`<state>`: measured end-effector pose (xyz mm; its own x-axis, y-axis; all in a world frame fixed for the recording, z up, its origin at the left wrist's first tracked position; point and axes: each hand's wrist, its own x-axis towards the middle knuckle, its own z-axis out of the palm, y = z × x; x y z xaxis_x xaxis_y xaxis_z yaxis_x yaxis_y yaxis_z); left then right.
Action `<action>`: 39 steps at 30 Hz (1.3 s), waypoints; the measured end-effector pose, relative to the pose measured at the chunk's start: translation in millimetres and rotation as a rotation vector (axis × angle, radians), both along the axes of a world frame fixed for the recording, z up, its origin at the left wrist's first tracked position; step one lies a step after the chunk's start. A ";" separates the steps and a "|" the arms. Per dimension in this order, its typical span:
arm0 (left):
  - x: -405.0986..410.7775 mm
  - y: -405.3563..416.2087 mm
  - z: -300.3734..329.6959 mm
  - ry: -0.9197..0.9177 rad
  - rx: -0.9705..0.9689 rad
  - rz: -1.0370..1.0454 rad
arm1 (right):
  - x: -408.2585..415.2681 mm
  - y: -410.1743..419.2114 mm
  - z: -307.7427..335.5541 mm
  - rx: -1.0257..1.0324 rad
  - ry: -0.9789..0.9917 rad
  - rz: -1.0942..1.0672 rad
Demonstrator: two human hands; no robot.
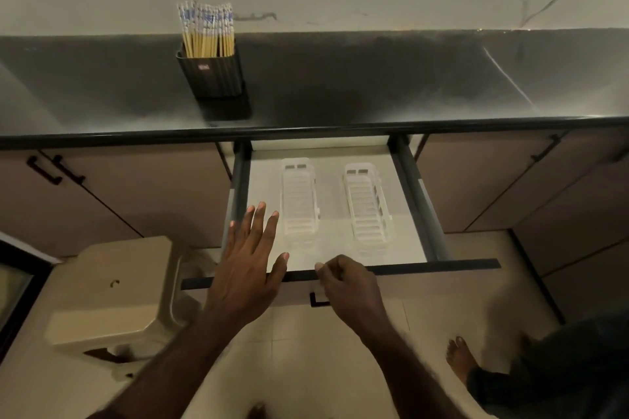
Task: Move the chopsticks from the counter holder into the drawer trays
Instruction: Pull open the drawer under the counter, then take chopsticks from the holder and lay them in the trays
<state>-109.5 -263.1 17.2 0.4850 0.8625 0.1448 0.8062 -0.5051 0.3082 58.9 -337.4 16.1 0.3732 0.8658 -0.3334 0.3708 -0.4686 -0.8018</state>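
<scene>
A bundle of chopsticks [207, 32] with blue-and-white tops stands upright in a black ribbed holder [212, 78] on the dark counter, left of centre. Below the counter a drawer [340, 274] is pulled out, with a white floor. Two white slatted trays lie in it side by side, the left tray [299, 202] and the right tray [367, 207], both with nothing in them. My left hand [248, 269] hovers flat with fingers spread over the drawer's front left corner. My right hand [350, 286] is curled over the drawer's front edge by its black handle [318, 301].
A beige plastic stool [115, 303] stands on the tiled floor left of the drawer. Closed cabinet doors with black handles [54, 170] flank the drawer. A bare foot [459, 357] shows at the lower right. A marble wall rises behind the counter [374, 85].
</scene>
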 end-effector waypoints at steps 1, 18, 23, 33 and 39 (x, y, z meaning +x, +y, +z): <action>-7.0 1.6 3.0 -0.008 0.001 0.005 | -6.0 5.8 8.0 0.033 -0.035 0.005; -157.8 110.5 59.7 -0.204 0.046 -0.138 | -153.5 123.6 72.5 0.217 -0.222 -0.129; -169.0 146.1 72.6 -0.248 0.078 -0.183 | -164.2 139.4 93.2 0.264 -0.279 -0.176; -161.0 163.5 89.0 -0.347 0.146 -0.107 | -148.3 157.4 114.6 0.312 -0.344 -0.165; -157.7 170.9 103.1 -0.364 0.161 -0.087 | -138.6 170.2 125.0 0.325 -0.351 -0.127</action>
